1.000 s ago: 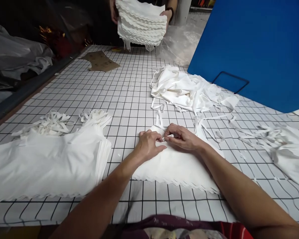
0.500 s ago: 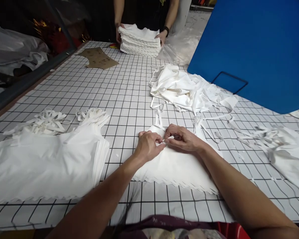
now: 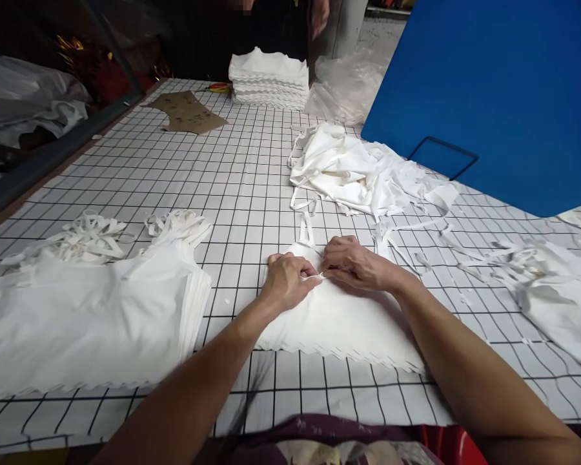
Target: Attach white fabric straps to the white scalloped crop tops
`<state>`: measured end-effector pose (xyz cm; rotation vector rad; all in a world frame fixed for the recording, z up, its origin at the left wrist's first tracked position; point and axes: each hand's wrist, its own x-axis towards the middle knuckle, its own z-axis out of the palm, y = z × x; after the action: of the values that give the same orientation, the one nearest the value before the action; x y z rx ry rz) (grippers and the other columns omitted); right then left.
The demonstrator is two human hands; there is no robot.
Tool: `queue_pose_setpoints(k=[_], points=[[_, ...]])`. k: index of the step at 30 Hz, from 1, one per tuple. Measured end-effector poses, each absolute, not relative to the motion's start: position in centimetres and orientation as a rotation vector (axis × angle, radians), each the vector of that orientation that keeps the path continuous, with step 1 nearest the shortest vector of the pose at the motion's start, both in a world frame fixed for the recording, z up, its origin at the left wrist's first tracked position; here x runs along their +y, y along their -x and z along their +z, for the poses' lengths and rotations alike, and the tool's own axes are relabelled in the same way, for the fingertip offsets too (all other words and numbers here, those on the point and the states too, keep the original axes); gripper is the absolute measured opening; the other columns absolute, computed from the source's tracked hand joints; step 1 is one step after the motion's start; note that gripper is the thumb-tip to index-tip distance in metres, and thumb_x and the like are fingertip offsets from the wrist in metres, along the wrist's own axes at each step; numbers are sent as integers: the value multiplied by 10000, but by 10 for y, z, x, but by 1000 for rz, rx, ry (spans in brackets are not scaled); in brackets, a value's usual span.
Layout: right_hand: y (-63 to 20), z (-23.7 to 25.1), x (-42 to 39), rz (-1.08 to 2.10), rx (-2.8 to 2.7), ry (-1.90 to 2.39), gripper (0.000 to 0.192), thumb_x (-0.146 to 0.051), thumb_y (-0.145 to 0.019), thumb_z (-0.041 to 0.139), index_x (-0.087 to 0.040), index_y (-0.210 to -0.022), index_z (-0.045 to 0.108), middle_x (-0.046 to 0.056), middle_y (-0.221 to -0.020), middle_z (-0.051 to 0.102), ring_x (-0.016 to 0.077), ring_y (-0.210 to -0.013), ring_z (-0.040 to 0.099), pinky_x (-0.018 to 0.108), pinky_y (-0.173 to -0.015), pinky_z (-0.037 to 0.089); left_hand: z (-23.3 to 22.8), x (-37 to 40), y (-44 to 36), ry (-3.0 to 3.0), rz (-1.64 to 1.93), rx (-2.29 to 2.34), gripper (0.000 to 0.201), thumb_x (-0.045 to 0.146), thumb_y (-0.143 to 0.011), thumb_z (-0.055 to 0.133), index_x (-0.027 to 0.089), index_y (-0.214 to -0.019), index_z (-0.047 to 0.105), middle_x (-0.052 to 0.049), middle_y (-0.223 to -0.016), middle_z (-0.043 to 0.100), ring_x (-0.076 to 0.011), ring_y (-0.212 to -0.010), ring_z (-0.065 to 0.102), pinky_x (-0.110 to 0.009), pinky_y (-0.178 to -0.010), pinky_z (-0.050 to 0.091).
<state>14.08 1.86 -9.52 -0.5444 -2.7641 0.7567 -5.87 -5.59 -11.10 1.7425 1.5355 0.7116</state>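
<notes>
My left hand (image 3: 286, 283) and my right hand (image 3: 356, 263) meet fingertip to fingertip over a flat white garment piece (image 3: 341, 323) with a zigzag lower edge. Both pinch a thin white strap (image 3: 315, 277) at its top edge. More narrow straps (image 3: 307, 227) trail away from the piece toward the far side of the gridded table (image 3: 232, 187).
A thick stack of white garments (image 3: 87, 316) with loose straps lies at the left. A tangled white heap (image 3: 363, 171) is beyond my hands, more white cloth (image 3: 556, 297) at the right. A blue board (image 3: 494, 90) leans at the right. Another person stands behind a folded stack (image 3: 270, 79); a cardboard pattern (image 3: 188, 112) lies nearby.
The other person lowered the folded white stack onto the far table edge and let go of it. My hands stayed pinched together on the strap, shifting slightly.
</notes>
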Motion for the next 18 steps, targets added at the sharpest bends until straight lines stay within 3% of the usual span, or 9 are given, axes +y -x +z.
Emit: queue_pose_setpoints(k=[7, 18], points=[[-139, -72, 24, 580, -2925, 533, 174, -264, -929, 566, -228, -808, 686, 22, -762, 649, 205, -836, 527, 394, -857, 298, -109, -56, 59, -1724, 697, 1555, 140, 309, -765, 728, 226, -656, 696, -15, -703, 651, -227, -832, 581, -538, -1043, 330], [-132, -42, 95, 446, -2468, 768, 245, -381, -938, 554, -241, -975, 751, 85, -936, 662, 247, -936, 530, 418, -860, 385, -114, -57, 63, -1762, 703, 1594, 85, 325, -721, 753, 242, -726, 734, -50, -725, 646, -326, -1002, 567, -542, -945, 426]])
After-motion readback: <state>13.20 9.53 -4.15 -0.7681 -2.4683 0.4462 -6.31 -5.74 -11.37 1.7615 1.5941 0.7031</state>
